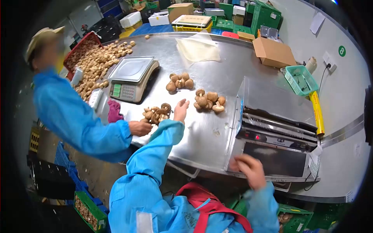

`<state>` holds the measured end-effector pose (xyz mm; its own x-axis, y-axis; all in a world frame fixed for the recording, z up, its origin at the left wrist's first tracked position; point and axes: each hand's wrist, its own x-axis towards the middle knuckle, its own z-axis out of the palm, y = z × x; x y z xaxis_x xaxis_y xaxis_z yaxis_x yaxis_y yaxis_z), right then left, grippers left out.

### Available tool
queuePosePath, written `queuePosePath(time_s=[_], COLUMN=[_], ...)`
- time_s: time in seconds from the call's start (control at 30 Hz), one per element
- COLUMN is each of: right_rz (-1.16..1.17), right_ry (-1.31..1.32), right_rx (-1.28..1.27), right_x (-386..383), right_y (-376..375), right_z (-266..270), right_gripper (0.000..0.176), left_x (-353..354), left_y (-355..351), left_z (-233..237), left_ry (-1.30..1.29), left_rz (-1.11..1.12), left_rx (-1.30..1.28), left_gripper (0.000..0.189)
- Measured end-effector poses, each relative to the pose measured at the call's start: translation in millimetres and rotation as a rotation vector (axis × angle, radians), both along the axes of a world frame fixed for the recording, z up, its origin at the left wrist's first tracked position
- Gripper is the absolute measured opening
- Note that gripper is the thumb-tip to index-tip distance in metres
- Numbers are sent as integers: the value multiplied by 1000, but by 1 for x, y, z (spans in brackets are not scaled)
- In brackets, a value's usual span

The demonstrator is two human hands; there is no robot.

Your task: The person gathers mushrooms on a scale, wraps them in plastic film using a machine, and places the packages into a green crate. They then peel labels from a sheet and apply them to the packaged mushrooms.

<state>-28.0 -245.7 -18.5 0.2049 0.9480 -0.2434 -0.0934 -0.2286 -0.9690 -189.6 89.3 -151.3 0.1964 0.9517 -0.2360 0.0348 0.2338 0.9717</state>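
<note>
Roughly mid-table, three clusters of shiitake mushrooms (210, 100) lay on the stainless-steel table (237, 64): one near the wrapping machine (278, 141), one farther back beside the scale, and one at the near left. Pale stems showed among the brown caps.

The left hand (180, 110) reached out between the near-left cluster and the one by the machine, its fingers loosely extended, released and gripping nothing. The right hand (250, 171) hung in front of the wrapping machine, blurred, with its fingers partly curled; I could not tell whether it held anything.

A co-worker's hand (140, 128) was at the edge of the near-left cluster, too close to tell whether it touched the mushrooms. A purple cloth (114, 111) lay just behind that person's sleeve, and a digital scale (132, 73) with a bare platform stood beyond it. Farther left, a big loose heap of mushrooms (95, 62) spread out from a tilted red crate (82, 43).

Toward the back lay translucent plastic sheets (199, 51). Behind the machine were an opened cardboard box (274, 52), a turquoise basket (289, 79) and a yellow roll (316, 112).
</note>
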Motion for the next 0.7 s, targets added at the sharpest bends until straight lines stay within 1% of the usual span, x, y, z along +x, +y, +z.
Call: queuePosePath(time_s=[0.03, 0.07, 0.1, 0.13, 0.17, 0.2, 0.23, 0.27, 0.3, 0.33, 0.37, 0.4, 0.43, 0.47, 0.53, 0.57, 0.6, 0.67, 0.7], right_rz=[-94, -142, -188, -287, -347, -402, -413, -461, -506, -511, -412, -313, -283, -288, -308, -388, -403, -398, -420], right_ry=[140, 120, 82, -82, -355, -625, -630, -587, -539, -541, -513, -484, -485, -482, -344, -250, -247, -118, -49], right_rx=[52, 78, 74, 38, -57, -157, -165, -284, -401, -407, -393, -379, -325, -334, -314, -340, -334, -254, -332], right_x=[-7, -5, 5, 9, 26, 43, 55, 66, 76, 87, 99, 102, 104, 103, 98, 85, 77, 66, 62], right_y=[57, 112, 163, 208, 247, 278, 296, 310, 321, 328, 332, 333, 329, 326, 321, 317, 312, 298, 290], right_z=[-11, -24, -47, -52, -78, -109, -127, -142, -156, -173, -190, -192, -195, -192, -174, -148, -122, -68, -34], right_gripper=[34, 38, 46, 55, 58, 61, 61, 64, 68, 68, 68, 68, 65, 65, 60, 57, 57, 55, 53], left_x=[4, 11, 20, 30, 40, 47, 55, 64, 69, 74, 75, 75, 73, 71, 65, 56, 47, 36, 35], left_y=[31, 56, 67, 73, 80, 88, 93, 97, 97, 101, 95, 91, 89, 88, 84, 78, 73, 70, 65], left_z=[-20, -39, -41, -40, -41, -54, -63, -70, -69, -86, -77, -68, -64, -63, -47, -20, 8, 58, 86], left_ry=[37, 71, 63, 47, 32, 53, 31, 10, 68, 47, -145, -337, -335, -342, -351, -338, -322, -258, -246], left_rz=[9, 21, 7, 12, 17, -62, -75, -87, -81, -96, -107, -116, -121, -133, -157, -202, -249, -320, -313], left_rx=[2, 7, -3, -69, -133, -31, -68, -103, -78, -65, -192, -320, -328, -351, -372, -386, -398, -351, -313], left_gripper=[54, 55, 55, 58, 60, 66, 67, 68, 60, 58, 56, 55, 55, 53, 50, 48, 47, 45, 43])
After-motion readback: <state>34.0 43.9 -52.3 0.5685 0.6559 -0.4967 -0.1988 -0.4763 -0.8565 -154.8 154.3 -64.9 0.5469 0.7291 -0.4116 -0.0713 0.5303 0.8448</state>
